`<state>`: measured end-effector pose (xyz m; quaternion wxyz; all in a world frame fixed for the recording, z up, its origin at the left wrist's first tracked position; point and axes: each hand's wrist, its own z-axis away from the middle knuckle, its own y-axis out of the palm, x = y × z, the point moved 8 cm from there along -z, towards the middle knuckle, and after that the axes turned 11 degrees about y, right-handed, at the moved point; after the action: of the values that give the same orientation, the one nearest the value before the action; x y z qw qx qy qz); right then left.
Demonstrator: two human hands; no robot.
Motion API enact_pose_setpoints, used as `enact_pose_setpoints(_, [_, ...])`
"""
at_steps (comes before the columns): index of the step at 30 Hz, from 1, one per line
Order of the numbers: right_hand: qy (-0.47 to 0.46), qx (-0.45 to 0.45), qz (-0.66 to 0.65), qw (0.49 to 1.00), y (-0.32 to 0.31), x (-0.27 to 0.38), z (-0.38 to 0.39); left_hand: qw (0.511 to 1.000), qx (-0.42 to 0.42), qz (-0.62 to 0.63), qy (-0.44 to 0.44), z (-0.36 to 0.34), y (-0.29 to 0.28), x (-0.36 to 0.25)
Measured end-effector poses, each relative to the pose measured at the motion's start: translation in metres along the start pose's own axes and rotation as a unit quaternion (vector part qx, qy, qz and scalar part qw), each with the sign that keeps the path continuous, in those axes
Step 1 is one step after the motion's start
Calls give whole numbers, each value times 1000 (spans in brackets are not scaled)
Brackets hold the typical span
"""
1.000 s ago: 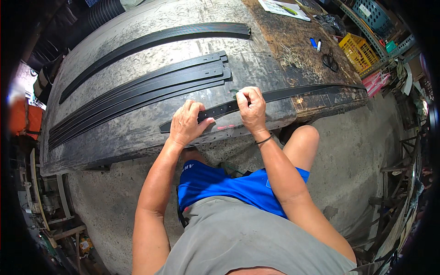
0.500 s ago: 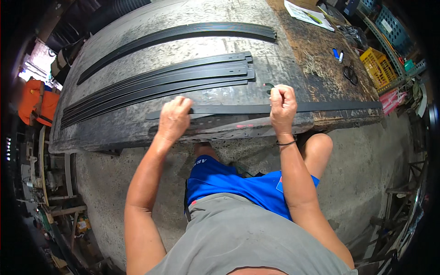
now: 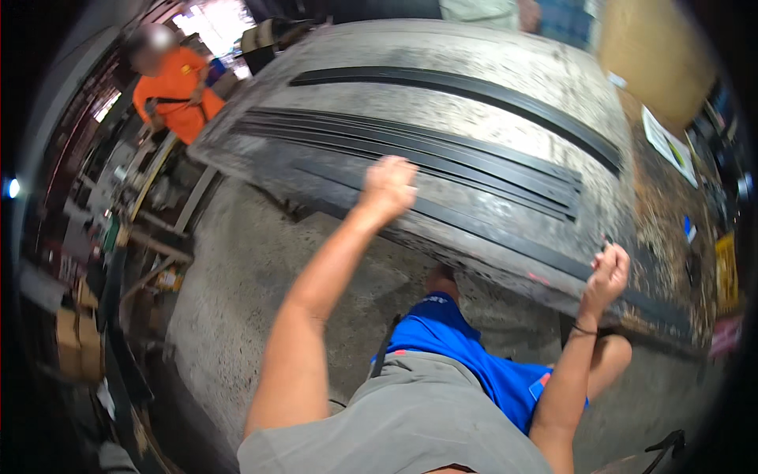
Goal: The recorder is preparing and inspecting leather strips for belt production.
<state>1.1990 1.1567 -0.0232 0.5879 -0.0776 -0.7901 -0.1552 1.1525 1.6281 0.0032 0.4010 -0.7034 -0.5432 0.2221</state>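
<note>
A long flat black strip (image 3: 493, 231) lies along the near edge of the worktable (image 3: 545, 59). My left hand (image 3: 389, 188) is closed over this strip, toward its left end; whatever its fingers grip is hidden. Farther right, my right hand (image 3: 608, 274) is closed at the same strip, with a small dark tip sticking out above the fingers. That thing is too small to name. Beyond my hands lies a bundle of several black slats (image 3: 474, 175), and past it another long black stack (image 3: 466, 91).
A person in orange (image 3: 178, 91) stands beyond the table's left end. Another person's light clothing (image 3: 482, 12) shows at the far edge. Papers (image 3: 669, 146), a blue marker (image 3: 689, 229) and a yellow crate (image 3: 726, 272) are at the right. A large brown board (image 3: 655, 59) stands behind.
My view has turned left and tilted, bringing the person in orange further in. My hands are wider apart, the right one farther right along the strip. Both hands stay closed.
</note>
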Motion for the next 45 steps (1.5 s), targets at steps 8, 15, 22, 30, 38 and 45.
enact_pose_setpoints(8, [-26,-14,88,996,-4,0,-6,946,76,291,120,-82,71,-249])
enact_pose_setpoints(15, [-3,-51,74,996,-19,7,-19,939,76,291,164,-89,66,-268])
enact_pose_setpoints(22, [-3,-52,66,996,-16,7,-15,951,96,267,120,-62,53,-223])
enact_pose_setpoints(30, [-6,-69,61,996,-31,7,-17,972,164,167,30,-15,46,-121])
enact_pose_setpoints(38, [-16,-71,54,996,-26,15,-17,984,115,120,-67,20,21,-57])
enact_pose_setpoints(45, [-14,-98,57,993,-44,10,-22,943,-67,322,52,-24,-5,-172])
